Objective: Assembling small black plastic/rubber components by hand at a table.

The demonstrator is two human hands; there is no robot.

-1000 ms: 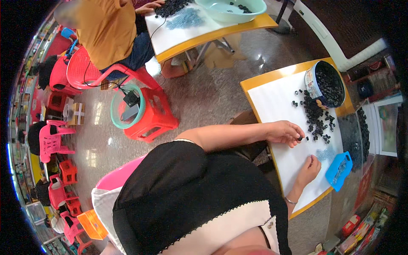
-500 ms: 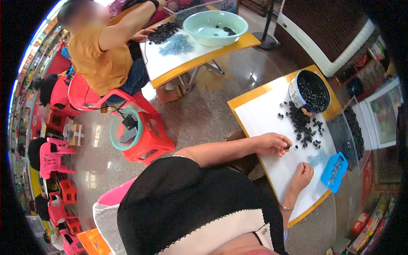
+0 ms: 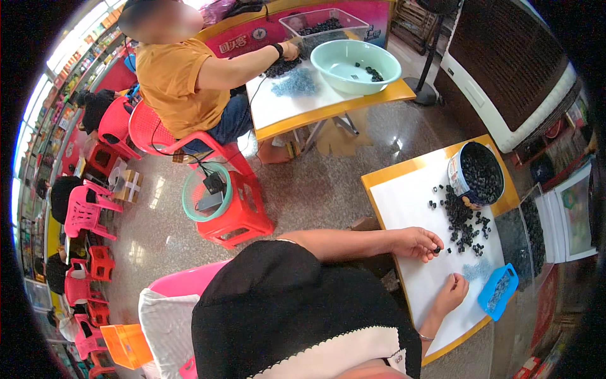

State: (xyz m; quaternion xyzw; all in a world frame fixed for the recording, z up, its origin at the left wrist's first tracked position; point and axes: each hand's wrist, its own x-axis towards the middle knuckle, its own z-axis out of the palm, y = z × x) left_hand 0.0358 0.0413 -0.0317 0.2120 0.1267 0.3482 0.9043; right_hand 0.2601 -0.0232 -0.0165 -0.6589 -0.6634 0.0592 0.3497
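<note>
My left hand (image 3: pixel 418 244) reaches over the white-topped table (image 3: pixel 410 196), its fingertips pinched round a small black plastic piece (image 3: pixel 437 250). Just beyond it lies a loose spread of similar black pieces (image 3: pixel 464 227). My right hand (image 3: pixel 452 294) is closer to the table's near side, thumb and fingers pressed together; whatever they hold is too small to make out. Beside that hand lies a thin patch of tiny bluish clear parts (image 3: pixel 475 270). A blue tray (image 3: pixel 510 273) with more of these parts stands to its right.
A round tub (image 3: pixel 456 183) full of black pieces stands at the table's far end. At another table a person in a yellow shirt (image 3: pixel 170 79) sits near a pale green basin (image 3: pixel 338 76). A red stool (image 3: pixel 243 218) carries a green basket (image 3: pixel 189 196). An air cooler (image 3: pixel 473 95) stands far right.
The whole view has shifted, so the tables sit lower and further right. The other person's arm now stretches out over the black pieces. My hands keep nearly the same pose.
</note>
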